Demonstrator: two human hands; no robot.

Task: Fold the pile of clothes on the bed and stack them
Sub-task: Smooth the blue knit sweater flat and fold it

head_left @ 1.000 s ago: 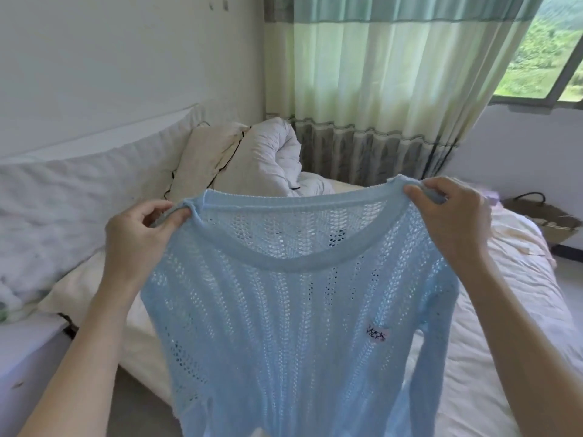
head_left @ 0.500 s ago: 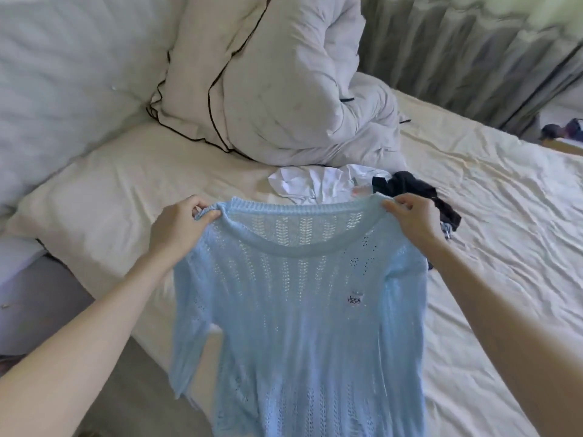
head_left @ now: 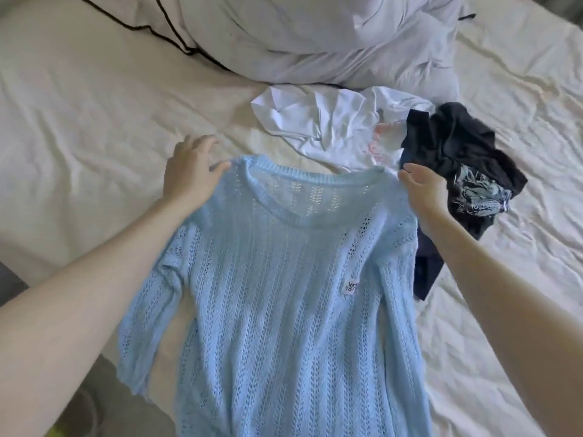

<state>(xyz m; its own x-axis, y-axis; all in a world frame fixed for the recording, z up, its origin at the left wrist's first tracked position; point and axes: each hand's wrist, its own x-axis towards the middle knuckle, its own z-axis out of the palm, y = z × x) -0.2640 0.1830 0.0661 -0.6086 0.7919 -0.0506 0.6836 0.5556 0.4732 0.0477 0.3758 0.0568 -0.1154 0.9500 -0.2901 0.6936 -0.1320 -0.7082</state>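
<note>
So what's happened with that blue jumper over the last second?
The blue jumper came down from being held up in the air and now lies spread on the bed. The left hand has loosened, fingers straightening at one shoulder; the right hand still holds the other. The white top and dark clothes haven't moved.

Soft, even daylight filled the view, bright enough to wash out the cream sheet (head_left: 94, 121) toward the upper right, where its creases lost detail. Shadows were faint and diffuse, gathering only in the folds of the white duvet (head_left: 315, 36) and under the forearms. The dark clothes (head_left: 457, 146) read as nearly flat black. Slight softness blurred the whole frame, and wide-angle stretch enlarged the arms at the lower corners.
</note>
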